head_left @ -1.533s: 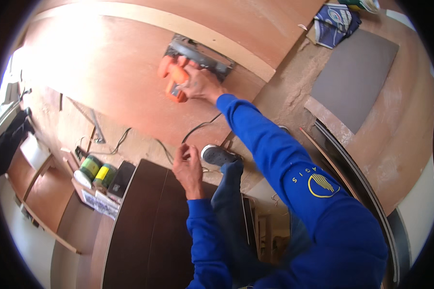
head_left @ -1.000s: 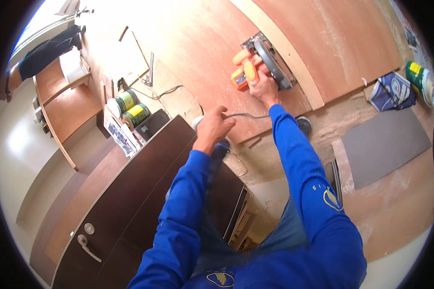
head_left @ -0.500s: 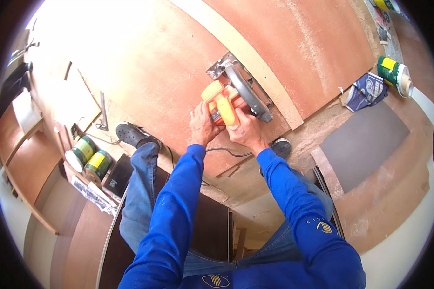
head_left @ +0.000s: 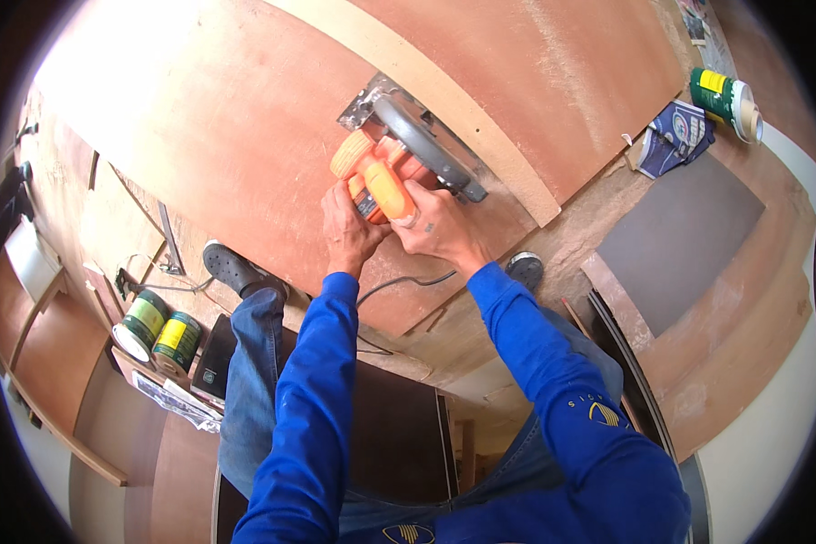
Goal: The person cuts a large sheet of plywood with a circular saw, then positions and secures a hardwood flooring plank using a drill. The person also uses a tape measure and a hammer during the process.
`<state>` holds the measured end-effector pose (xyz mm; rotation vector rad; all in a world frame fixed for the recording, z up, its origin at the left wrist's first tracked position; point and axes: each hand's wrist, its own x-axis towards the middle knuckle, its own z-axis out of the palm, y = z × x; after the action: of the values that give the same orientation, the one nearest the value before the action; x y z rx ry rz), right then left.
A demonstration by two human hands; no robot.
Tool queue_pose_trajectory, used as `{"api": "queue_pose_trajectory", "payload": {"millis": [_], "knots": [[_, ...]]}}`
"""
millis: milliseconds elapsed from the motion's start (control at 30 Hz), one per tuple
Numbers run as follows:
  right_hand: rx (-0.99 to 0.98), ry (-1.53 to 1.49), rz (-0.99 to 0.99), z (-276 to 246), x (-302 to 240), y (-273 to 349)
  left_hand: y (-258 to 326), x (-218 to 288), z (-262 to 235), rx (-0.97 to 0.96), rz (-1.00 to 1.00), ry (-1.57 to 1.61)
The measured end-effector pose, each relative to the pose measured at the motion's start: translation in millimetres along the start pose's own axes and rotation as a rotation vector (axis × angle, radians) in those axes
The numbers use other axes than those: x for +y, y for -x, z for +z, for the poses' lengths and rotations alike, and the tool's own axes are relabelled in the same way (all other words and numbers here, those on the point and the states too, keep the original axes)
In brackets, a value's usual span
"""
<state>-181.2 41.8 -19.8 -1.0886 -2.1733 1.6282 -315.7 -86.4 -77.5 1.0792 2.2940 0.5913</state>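
Now we stretch both arms forward, our left hand (head_left: 349,231) and right hand (head_left: 440,234) with fingers clenched on the orange circular saw (head_left: 394,168), which stands on the plywood sheet (head_left: 245,136) beside a pale strip (head_left: 462,118).

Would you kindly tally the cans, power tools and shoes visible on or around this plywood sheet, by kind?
Cans: 3, two at left, one at upper right
Circular saw: 1
Shoes: 2
Total: 6

Plastic and metal on matt wood

Orange glossy plastic circular saw (head_left: 392,168) (grey metal guard) on a matt reddish plywood sheet (head_left: 245,136); beside it, a paler smooth wooden strip (head_left: 480,127).
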Motion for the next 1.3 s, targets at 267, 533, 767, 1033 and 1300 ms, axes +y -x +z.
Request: {"api": "queue_pose_trajectory", "payload": {"millis": [267,533,767,1033,1300], "knots": [[0.028,-0.047,-0.036,13,-12,-32,-24,-19,-14,0.035,0.023,0.001],[0.012,-0.030,-0.027,43,-22,-89,-73,-58,-42,0.050,0.043,0.027],[-0.033,0.055,-0.143,76,-51,-175,-141,-92,-97,-0.018,-0.020,0.057],[0.020,0.041,-0.096,110,-99,-265,-221,-135,-162,-0.056,-0.059,0.034],[0.015,0.087,-0.098,152,-131,-352,-300,-182,-219,-0.121,-0.047,0.108]]}}
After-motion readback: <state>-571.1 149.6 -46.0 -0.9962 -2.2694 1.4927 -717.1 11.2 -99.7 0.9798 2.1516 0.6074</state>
